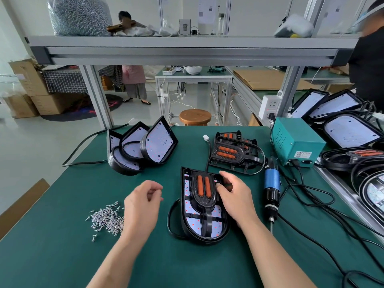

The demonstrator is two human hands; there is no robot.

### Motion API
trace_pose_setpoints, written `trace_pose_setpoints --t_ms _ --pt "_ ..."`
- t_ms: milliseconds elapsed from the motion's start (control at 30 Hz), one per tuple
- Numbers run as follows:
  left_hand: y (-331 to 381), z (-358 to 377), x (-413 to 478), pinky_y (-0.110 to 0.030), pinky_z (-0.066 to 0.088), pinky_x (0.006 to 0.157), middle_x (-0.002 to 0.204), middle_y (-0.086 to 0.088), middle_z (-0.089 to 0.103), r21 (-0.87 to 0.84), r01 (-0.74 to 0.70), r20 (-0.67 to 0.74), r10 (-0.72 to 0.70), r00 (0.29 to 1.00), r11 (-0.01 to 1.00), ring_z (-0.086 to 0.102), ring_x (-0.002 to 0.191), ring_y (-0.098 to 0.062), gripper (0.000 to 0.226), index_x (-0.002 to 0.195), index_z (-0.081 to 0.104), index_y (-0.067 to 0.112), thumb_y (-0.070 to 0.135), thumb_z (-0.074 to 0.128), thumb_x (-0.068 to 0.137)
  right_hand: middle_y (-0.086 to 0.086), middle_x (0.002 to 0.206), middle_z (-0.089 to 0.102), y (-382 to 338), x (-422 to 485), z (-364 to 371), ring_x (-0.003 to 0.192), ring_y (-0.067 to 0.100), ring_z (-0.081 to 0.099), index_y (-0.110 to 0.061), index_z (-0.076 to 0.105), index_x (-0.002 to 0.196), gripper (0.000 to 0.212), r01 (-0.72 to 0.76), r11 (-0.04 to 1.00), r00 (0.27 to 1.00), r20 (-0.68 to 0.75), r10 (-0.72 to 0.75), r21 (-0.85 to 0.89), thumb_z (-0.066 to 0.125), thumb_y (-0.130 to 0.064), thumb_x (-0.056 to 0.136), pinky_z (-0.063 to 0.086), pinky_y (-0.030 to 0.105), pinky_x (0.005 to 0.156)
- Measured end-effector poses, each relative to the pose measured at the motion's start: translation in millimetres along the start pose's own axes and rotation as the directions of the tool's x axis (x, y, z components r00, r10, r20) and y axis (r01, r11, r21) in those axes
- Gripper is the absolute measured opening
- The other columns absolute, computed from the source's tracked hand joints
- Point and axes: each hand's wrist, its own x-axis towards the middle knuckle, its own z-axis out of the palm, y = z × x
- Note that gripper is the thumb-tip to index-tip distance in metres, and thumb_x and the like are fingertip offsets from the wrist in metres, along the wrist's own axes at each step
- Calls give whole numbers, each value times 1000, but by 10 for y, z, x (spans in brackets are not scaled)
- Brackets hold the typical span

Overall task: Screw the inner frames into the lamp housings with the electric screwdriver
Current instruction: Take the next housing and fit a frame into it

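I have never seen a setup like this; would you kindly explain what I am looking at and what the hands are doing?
No machine here: a person works bare-handed, and the single picture comes from a camera on their head, looking down at a green bench. The right hand grips the black inner frame seated in a lamp housing. The left hand hovers beside it, fingers curled; whether it holds a screw I cannot tell. A pile of screws lies at left; the electric screwdriver lies unheld at right, near a teal box. More housings stand behind.
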Motion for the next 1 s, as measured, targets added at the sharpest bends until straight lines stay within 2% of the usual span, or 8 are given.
trace_pose_setpoints --t_ms 233,300,400,500,600,733,900,1000 --pt "-65 158 -101 -3 42 65 80 4 72 -30 -21 51 23 998 999 69 70 3 31 86 63 23 -7 54 94 -4 127 62 -67 -65 -12 110 5 59 -17 61 138 41 43 999 996 -79 -43 0 62 -27 99 44 24 103" --pt "-88 152 -89 -7 42 67 83 6 72 2 -35 61 35 998 999 70 73 -6 33 85 66 26 -5 58 92 -7 115 59 -97 -106 -56 93 1 58 -15 62 135 38 142 990 971 -190 -144 -23 64 -22 98 44 12 83" --pt "-105 165 -76 -14 41 70 85 6 70 25 -58 70 56 996 998 68 78 -13 28 88 71 24 -3 62 91 -6 114 55 -152 -96 -255 92 5 56 -14 62 132 36 233 970 870 -431 -240 -69 64 -19 96 51 23 77" --pt "-96 191 -74 -6 40 70 84 8 71 -8 -66 65 66 996 998 65 77 -7 26 94 71 21 -3 64 91 3 124 51 -85 14 -574 109 19 51 -14 58 134 43 74 973 815 -549 -185 -218 66 -26 94 45 35 92" --pt "-107 201 -72 -2 40 69 79 7 69 -13 -69 57 70 996 998 63 76 -6 24 88 67 20 -4 67 89 14 136 47 79 98 -825 124 33 42 -12 45 145 65 -232 889 904 -425 48 -395 67 -41 92 42 45 98" --pt "-107 204 -61 -1 40 67 74 5 68 5 -69 66 68 995 998 61 74 -6 24 81 66 19 -5 68 87 14 122 54 176 123 -853 110 35 58 -11 38 138 71 -350 732 936 -253 245 -584 67 -54 89 48 40 79" --pt "-100 193 -64 -2 41 68 73 3 68 -16 -67 74 68 995 998 64 73 -8 25 80 66 20 -3 68 89 7 95 54 150 184 -913 84 31 58 -9 38 123 56 -385 759 920 -281 273 -525 70 -34 85 40 34 62" --pt "-85 190 -59 -3 42 66 72 4 69 -54 -69 75 73 995 996 65 69 -5 26 80 64 23 -1 67 91 6 87 59 232 149 -989 73 25 59 -10 42 115 48 -401 862 892 -345 291 -311 68 -32 81 38 33 56"
